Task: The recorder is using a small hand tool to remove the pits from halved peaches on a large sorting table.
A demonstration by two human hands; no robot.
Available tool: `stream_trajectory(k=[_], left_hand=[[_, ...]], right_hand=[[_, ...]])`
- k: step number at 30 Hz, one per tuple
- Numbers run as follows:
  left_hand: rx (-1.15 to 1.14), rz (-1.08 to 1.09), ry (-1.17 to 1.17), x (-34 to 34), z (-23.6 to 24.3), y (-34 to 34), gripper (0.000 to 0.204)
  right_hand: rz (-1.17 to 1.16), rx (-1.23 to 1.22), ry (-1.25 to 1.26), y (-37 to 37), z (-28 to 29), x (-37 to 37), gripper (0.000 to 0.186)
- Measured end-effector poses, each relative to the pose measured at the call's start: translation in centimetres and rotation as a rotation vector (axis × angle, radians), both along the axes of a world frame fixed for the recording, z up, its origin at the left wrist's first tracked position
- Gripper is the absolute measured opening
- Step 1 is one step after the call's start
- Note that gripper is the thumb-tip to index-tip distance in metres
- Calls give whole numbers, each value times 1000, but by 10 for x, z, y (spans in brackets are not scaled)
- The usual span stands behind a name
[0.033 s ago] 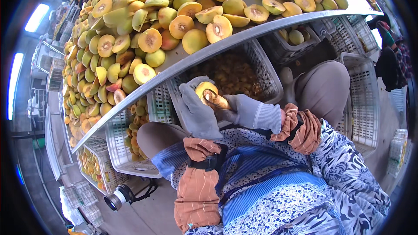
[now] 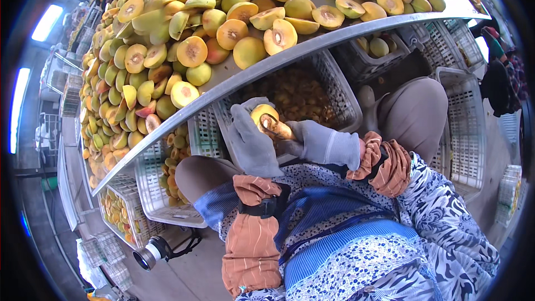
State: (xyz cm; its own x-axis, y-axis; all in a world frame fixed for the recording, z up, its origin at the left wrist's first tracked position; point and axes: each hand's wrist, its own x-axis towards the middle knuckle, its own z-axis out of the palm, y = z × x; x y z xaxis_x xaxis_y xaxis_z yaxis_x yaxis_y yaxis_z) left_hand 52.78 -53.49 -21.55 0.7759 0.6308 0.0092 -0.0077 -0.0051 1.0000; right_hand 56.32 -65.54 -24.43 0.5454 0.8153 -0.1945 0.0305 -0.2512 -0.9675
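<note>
My left hand (image 2: 252, 142), in a grey glove, is closed around a yellow peach half (image 2: 258, 112), its cut side turned toward my right hand. In my gloved right hand (image 2: 322, 142) is a small pitting tool (image 2: 283, 130) with a tan-brown handle and a thin curved metal loop. The loop lies against the middle of the cut face; how deep it sits cannot be made out. Both hands are just in front of the metal table's rim (image 2: 220, 92), above a crate (image 2: 346, 100) holding brownish scraps. Halved peaches (image 2: 192, 51) are heaped on the table beyond.
A crate with peach pieces (image 2: 150, 192) stands left of my knee, another (image 2: 120, 217) farther left. An upright plastic crate (image 2: 465, 128) is on the right. A cylindrical black-and-silver object with a strap (image 2: 147, 256) lies on the floor. Other people (image 2: 504, 61) appear at the edges.
</note>
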Motion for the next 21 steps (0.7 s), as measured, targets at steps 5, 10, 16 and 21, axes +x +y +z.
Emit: stream_trajectory(k=[5,10,16,21], left_hand=[[69,-168,84,3,-5,16,58],[-88,-433,238,12,-5,41,61],[-404,-465,109,0,-8,29,59],[-365,-65,-70,-5,-12,-1,57]], right_hand=[[44,-144,12,-2,12,0,27],[54,-96,-73,-1,4,-9,29],[-10,-47,-20,1,10,1,29],[-60,-18,80,5,-2,-11,28]])
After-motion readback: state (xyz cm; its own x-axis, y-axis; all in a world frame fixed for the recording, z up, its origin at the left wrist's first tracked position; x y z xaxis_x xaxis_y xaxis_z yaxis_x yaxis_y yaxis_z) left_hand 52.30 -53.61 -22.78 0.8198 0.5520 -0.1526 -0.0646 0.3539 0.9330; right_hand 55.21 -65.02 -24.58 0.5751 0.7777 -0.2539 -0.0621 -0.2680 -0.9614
